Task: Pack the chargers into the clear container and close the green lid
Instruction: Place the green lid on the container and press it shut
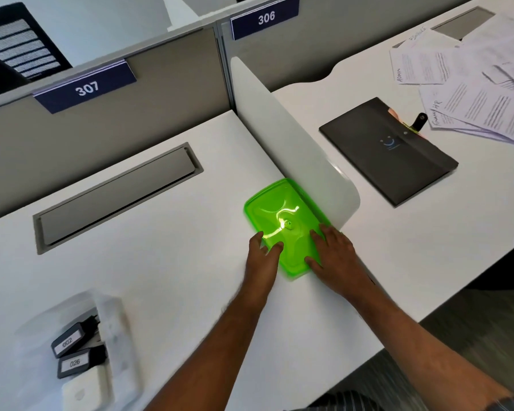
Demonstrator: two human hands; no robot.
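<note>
While flat, the green lid [282,216] lies between both hands' grip.

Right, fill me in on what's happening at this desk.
A person has both hands on the green lid, which lies flat on the white desk against the divider: left hand on its near left edge, right hand on its near right. The clear container sits apart at the near left, uncovered, with chargers already inside.
</note>
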